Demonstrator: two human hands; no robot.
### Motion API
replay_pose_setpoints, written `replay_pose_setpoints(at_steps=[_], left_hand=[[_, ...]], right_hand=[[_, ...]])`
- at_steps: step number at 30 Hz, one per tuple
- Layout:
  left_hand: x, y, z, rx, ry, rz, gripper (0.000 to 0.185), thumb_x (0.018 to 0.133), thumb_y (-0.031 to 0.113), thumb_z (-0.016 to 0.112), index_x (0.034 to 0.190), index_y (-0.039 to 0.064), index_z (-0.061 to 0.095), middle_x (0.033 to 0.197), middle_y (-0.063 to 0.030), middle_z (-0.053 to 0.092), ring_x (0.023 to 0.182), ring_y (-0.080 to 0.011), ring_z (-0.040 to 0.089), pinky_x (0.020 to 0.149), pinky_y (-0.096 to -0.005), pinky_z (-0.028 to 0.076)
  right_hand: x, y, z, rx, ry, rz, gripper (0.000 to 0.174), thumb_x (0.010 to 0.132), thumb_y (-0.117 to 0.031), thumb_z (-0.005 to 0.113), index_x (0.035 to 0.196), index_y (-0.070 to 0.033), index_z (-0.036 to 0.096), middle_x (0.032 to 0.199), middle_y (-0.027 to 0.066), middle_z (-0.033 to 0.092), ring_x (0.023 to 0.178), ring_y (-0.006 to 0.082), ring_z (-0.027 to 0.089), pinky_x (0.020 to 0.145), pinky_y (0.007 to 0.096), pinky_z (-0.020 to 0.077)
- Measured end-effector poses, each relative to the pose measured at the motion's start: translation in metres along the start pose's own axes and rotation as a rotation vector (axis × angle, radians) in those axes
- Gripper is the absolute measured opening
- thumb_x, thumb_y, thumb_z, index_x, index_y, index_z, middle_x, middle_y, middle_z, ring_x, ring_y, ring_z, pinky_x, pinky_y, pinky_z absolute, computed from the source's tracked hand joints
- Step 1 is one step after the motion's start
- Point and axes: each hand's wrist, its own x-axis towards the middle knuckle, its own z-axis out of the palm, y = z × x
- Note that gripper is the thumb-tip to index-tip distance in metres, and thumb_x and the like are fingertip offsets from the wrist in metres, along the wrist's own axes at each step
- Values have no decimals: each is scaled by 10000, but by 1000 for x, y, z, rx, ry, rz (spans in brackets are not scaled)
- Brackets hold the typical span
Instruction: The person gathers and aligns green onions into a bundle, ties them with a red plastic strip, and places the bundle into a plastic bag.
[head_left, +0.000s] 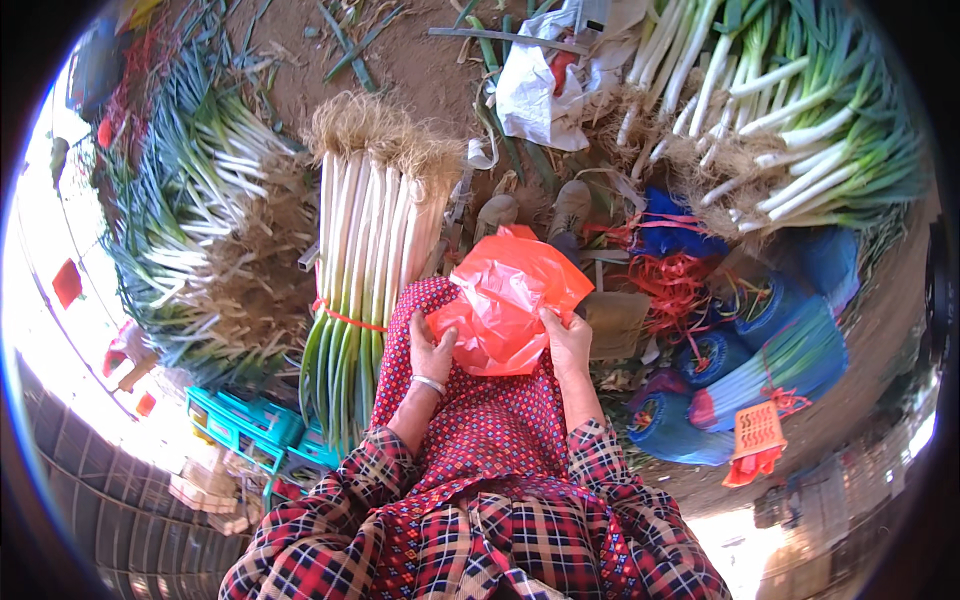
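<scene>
Between my hands, over my lap, is a red plastic bag (514, 300), crumpled and partly spread. My left hand (433, 349) grips its left edge with thumb and fingers. My right hand (568, 341) pinches the bag's right side. Just left of the bag, a large bundle of long green onions (367, 247) rests beside my leg, roots pointing away from me and green leaves towards me. A red tie (349, 321) runs around the bundle where the white stalks turn green. The bag hides part of my knees and lower legs.
Loose green onions lie in heaps at left (217, 202) and upper right (795, 112). Red strings (667, 289), blue mesh sacks (802, 337) and an orange plastic basket (757, 429) are at right. Teal crates (247, 424) stand at lower left. A white bag (536, 97) lies ahead.
</scene>
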Motion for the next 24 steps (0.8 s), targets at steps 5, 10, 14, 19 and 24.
replay_pose_setpoints(at_steps=[5,10,14,19,24], left_hand=[[3,53,18,299,-170,267,775,787,276,819,1403,-22,455,1330,-218,551,1235,-333,546,1037,-411,455],[1,72,72,104,-392,-60,251,824,156,763,995,-16,696,878,-61,714,861,-136,672,805,-299,535],[35,50,61,-238,-186,-88,94,851,19,672,934,0,713,870,-25,715,770,-81,640,718,-251,534],[55,72,14,226,-77,78,301,749,18,692,1050,39,682,945,-116,686,882,-239,679,807,-341,543],[-4,145,14,217,25,495,350,749,-49,622,1090,29,593,1020,-164,622,979,-341,617,895,-420,488]], right_hand=[[-19,-38,21,-302,-92,-194,284,840,-140,786,1066,1,686,970,34,717,842,108,643,787,288,516],[-36,-68,28,-731,-171,-217,565,759,-265,846,1198,-7,603,987,166,735,923,267,725,794,358,552],[-24,-88,5,-591,-135,-211,502,783,-203,818,1177,35,618,998,167,732,899,236,719,807,340,552],[-21,-110,3,-609,-176,-517,252,913,-143,659,1117,4,647,921,172,722,833,316,719,732,372,552],[-39,-133,33,-958,-99,-668,314,1006,-309,543,1045,-11,632,776,240,654,747,440,657,629,468,506]])
